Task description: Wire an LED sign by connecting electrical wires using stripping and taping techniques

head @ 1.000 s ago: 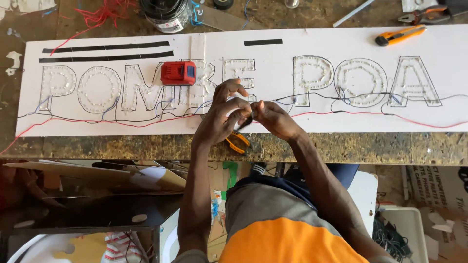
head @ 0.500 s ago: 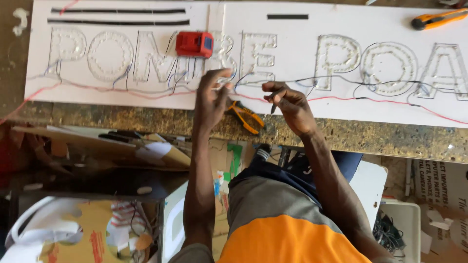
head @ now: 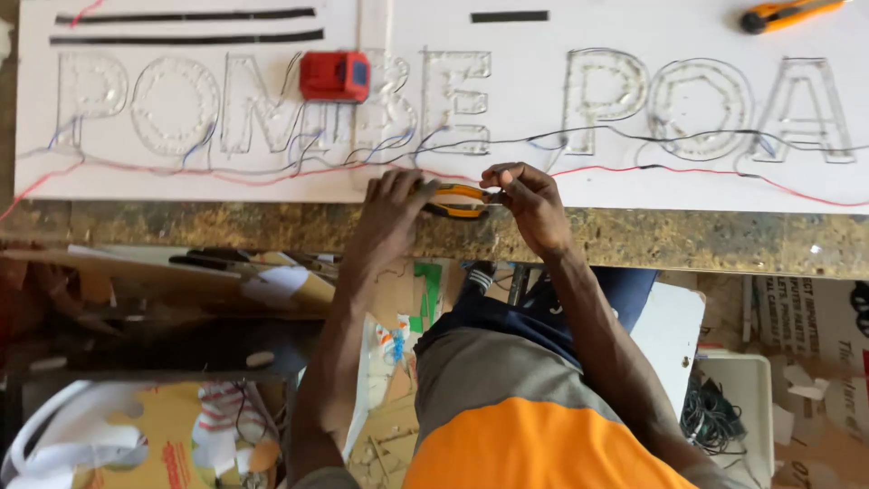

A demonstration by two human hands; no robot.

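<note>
The left hand (head: 391, 201) is closed around the handles of a pair of orange-and-black pliers (head: 455, 200), which lie at the near edge of the large white sign board (head: 507, 186), just over the mottled stone-topped bench (head: 226, 226). The right hand (head: 525, 195) has its fingertips pinched together at the tool's nose; it looks to be gripping a thin wire end there, though the strand itself is too fine to make out for certain.

To do this well, the pliers are best kept level and steady in the left hand while the right feeds only a short length into the nose, so the bite lands on the intended spot and not on the red wire (head: 272, 175) or the dark wire (head: 507, 140) running along the board beneath the outlined letters (both pass very near the hands). Pulling gently along the board, not upward, would spare the glued runs.

A small red rectangular block (head: 335, 75) sits among the letters, and an orange utility knife (head: 786, 13) lies at the far right.

As for containers, a white plastic bin (head: 756, 380) stands on the floor to the right of the person, holding a tangle of dark cable.
</note>
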